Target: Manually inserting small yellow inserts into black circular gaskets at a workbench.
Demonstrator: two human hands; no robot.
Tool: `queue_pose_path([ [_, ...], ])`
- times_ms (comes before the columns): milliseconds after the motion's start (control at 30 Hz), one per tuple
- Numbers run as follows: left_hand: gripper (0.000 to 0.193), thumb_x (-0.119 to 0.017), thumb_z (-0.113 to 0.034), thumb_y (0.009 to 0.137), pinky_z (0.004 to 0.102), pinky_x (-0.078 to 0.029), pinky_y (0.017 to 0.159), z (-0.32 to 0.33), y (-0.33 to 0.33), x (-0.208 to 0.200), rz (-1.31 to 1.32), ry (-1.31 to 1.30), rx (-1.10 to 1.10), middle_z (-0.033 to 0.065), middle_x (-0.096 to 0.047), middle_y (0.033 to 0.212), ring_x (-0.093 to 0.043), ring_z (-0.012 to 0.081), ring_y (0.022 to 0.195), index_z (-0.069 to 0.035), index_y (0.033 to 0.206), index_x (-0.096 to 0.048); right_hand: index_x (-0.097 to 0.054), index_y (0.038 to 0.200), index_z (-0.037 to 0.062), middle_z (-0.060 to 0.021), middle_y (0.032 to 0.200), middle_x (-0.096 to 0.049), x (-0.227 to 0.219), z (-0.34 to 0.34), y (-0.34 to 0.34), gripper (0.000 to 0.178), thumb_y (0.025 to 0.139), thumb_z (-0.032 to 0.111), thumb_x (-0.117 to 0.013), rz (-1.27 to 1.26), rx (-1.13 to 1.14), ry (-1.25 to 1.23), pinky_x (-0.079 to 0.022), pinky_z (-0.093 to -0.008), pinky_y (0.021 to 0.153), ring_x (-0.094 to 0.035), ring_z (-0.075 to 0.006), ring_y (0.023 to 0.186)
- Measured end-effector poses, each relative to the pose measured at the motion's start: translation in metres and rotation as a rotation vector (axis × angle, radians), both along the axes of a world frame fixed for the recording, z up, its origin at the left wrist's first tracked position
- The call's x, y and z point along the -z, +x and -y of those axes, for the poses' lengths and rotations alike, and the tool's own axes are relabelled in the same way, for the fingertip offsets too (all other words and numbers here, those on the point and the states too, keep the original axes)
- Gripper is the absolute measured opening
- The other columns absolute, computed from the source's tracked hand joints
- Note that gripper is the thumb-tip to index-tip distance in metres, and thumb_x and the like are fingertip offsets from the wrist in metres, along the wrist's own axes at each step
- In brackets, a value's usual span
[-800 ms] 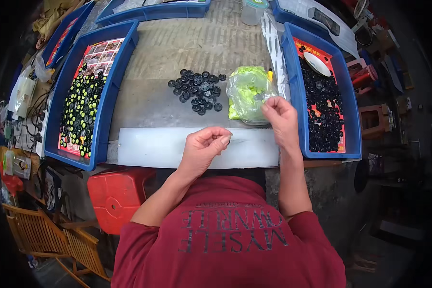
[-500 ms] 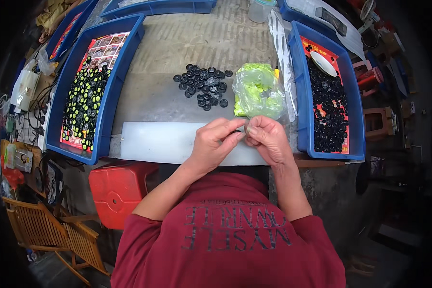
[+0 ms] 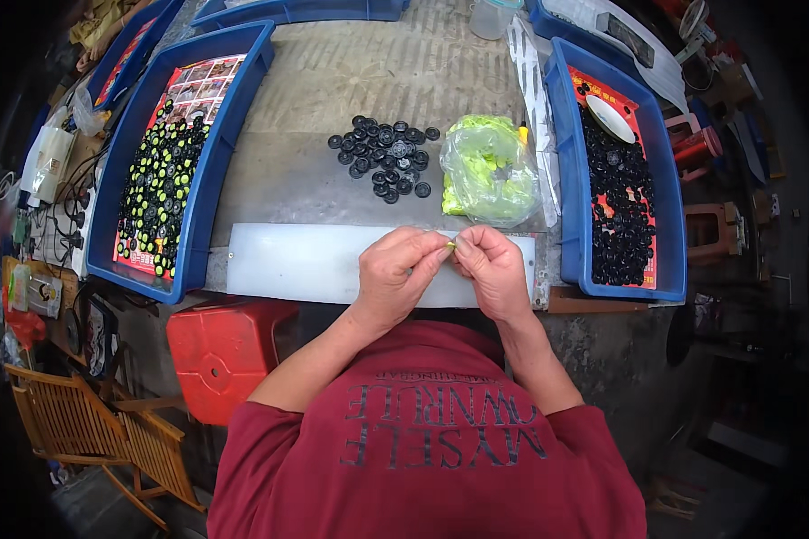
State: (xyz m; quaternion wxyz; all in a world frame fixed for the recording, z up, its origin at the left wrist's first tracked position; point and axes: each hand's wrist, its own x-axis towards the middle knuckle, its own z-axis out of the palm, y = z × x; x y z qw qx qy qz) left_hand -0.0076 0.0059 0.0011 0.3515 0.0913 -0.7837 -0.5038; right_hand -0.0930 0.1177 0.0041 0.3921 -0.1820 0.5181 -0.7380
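My left hand and my right hand meet above the near edge of the table, thumbs and forefingers pinched together. Between the fingertips shows a bit of a small yellow-green piece; the rest is covered by the fingers. Under the hands lies a long whitish board. Just beyond them, to the right, is a clear plastic bag with yellow-green pieces in it. A loose heap of small black round discs lies on the table ahead of my hands.
On the left, a blue tray holds black discs with yellow-green centres. The right blue tray holds plain black discs and a white oval dish. A clear tub stands at the back. A red stool is below the table's left side.
My right hand has turned slightly and the fingertips stay together. A yellow-green bit now shows between them, where something dark showed before. The view has shifted a little.
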Motion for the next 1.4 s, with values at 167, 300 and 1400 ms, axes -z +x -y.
queue_pose_path([
  [167, 0.008, -0.061, -0.001, 0.069, 0.0248, -0.041, 0.051, 0.001, 0.0, 0.0, 0.029, 0.126, 0.047, 0.0084, -0.057, 0.067, -0.053, 0.0154, 0.058, 0.001, 0.076, -0.058, -0.052, 0.079, -0.0002, 0.0011, 0.069, -0.048, 0.004, 0.001, 0.004, 0.008, 0.08, 0.008, -0.052, -0.38, 0.117, 0.102, -0.037, -0.0181, 0.056, -0.044, -0.0048, 0.064],
  [300, 0.008, -0.061, -0.001, 0.069, 0.0245, -0.041, 0.051, 0.001, 0.001, 0.001, 0.051, 0.144, 0.065, 0.0083, -0.056, 0.066, -0.052, 0.015, 0.057, 0.001, 0.077, -0.058, -0.051, 0.075, -0.0008, -0.0034, 0.068, -0.049, 0.003, 0.001, 0.001, 0.006, 0.077, 0.005, -0.053, -0.692, 0.164, 0.135, -0.038, -0.0216, 0.053, -0.046, -0.0093, 0.061],
  [1400, 0.021, -0.053, -0.005, 0.078, 0.0166, -0.04, 0.052, -0.008, 0.004, 0.008, 0.191, 0.83, 0.235, 0.0038, -0.052, 0.084, -0.05, 0.0065, 0.064, 0.002, 0.098, -0.056, -0.047, 0.078, 0.0022, 0.0031, 0.072, -0.044, 0.018, 0.0, 0.005, 0.008, 0.083, 0.009, -0.048, -0.291, 0.172, 0.047, -0.034, -0.0158, 0.056, -0.038, -0.002, 0.064],
])
